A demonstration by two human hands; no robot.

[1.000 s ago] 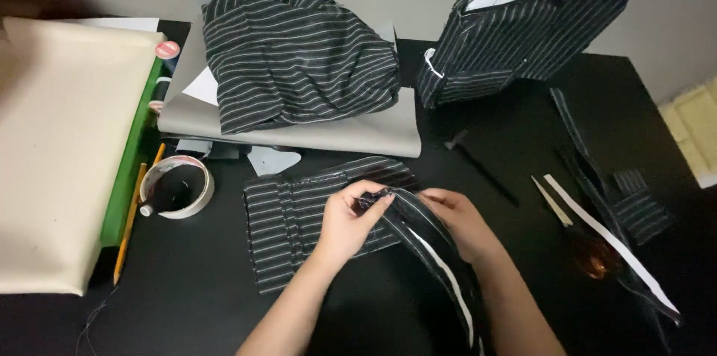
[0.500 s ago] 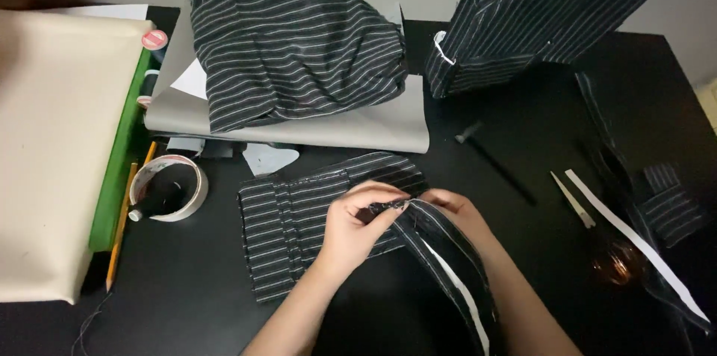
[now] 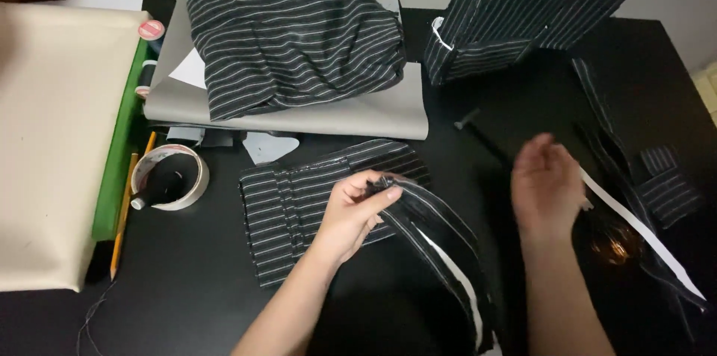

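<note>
The left hand (image 3: 351,214) pinches the folded edge of a black pinstriped cloth (image 3: 441,240) on the tabletop (image 3: 187,296). The right hand (image 3: 545,184) hovers open, empty, beside a white strip (image 3: 642,233).

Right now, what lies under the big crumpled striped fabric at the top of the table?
The crumpled striped fabric rests on a grey sheet, whose front and left edges stick out. A white paper corner shows at the left. Anything under the pile's middle is covered.
</note>
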